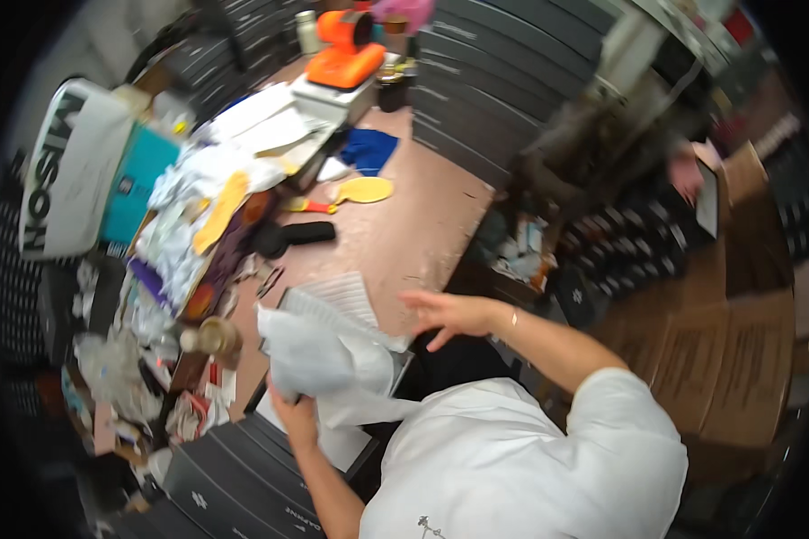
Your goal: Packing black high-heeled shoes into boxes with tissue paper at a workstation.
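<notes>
Cluttered with paper scraps and tools, a pinkish worktable [404,225] runs between dark stacked boxes. Left hand [295,413] is clenched on the lower edge of a sheet of white tissue paper [319,359], which billows up over an open dark box [368,449] at the table's near end; what lies inside is hidden. Right hand [449,314] hovers above the sheet's far corner, fingers [422,301] spread and released, perhaps just brushing it; motion blur prevents certainty.

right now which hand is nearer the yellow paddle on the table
Right. The right hand hangs open over the table just below the yellow paddle; the left hand is farther down, gripping white paper.
</notes>
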### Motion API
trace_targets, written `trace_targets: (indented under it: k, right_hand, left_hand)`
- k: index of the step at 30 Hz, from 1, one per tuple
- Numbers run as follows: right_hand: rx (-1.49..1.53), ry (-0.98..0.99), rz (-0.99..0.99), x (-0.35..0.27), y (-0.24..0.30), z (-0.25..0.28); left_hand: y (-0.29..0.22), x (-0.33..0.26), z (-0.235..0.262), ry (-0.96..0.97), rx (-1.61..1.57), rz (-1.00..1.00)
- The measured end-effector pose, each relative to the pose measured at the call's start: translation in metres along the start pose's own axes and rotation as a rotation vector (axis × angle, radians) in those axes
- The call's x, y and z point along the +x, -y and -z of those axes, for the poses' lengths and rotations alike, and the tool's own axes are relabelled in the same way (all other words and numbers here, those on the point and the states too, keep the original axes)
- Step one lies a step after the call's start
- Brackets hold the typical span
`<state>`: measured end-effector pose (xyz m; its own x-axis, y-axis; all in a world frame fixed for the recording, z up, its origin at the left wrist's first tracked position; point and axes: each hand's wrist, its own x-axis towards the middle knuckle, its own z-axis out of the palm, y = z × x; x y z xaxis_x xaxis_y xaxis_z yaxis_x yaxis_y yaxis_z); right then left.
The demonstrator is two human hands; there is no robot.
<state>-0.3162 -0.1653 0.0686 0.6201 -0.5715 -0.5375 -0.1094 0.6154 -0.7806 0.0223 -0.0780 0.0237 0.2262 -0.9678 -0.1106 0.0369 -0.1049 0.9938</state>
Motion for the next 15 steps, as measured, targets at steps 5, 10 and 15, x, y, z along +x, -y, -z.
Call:
trace_targets:
  k: [5,10,15]
  right_hand:
    - [-0.821,0.300,0.417,0.005,-0.033,-0.075]
    - [-0.663,-0.024,0.389,0.005,-0.068,-0.107]
    - [-1.240,-0.177,0.471,0.074,-0.023,-0.129]
  left_hand:
    - [-0.026,-0.007,-0.006,0.059,0.361,-0.025]
    - [0.008,-0.018,-0.055,-0.424,-0.537,0.283]
    - [0.065,0.018,-0.053,-0.196,-0.397,0.349]
